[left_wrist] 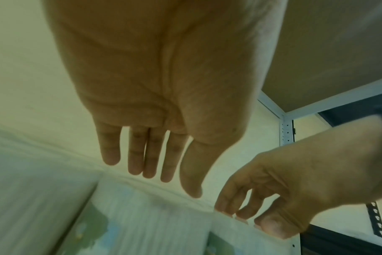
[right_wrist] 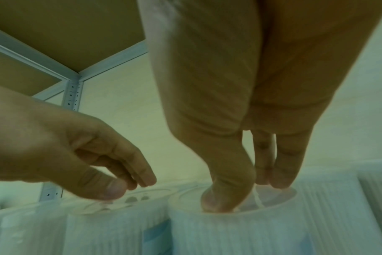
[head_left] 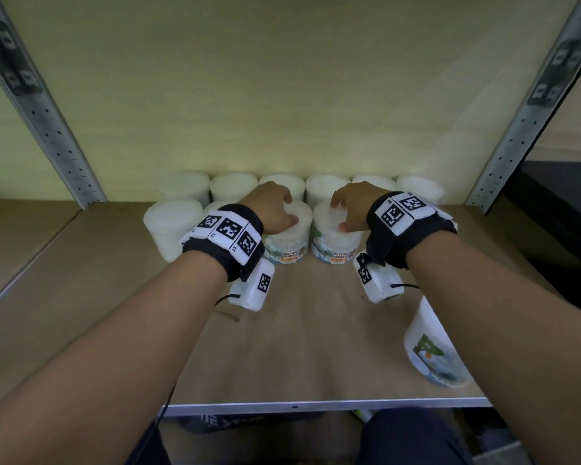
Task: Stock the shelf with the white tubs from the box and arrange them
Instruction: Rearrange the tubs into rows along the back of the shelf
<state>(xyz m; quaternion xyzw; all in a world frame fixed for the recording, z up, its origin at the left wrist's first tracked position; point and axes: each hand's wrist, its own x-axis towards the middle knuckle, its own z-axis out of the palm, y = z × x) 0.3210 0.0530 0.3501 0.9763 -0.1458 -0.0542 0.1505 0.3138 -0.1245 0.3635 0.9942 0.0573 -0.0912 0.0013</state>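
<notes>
White tubs of cotton buds stand on the wooden shelf. Several fill a back row against the wall. My left hand rests its fingertips and thumb on the lid of one front-row tub. Beside it, my right hand presses its thumb and fingertips onto the lid of the neighbouring tub. In the right wrist view the right hand touches that tub, with the left hand on its tub. Neither hand wraps a tub.
Another white tub stands at the left of the front row. One more tub lies tilted near the shelf's front right, under my right forearm. Metal uprights flank the bay. The upper shelf board is overhead.
</notes>
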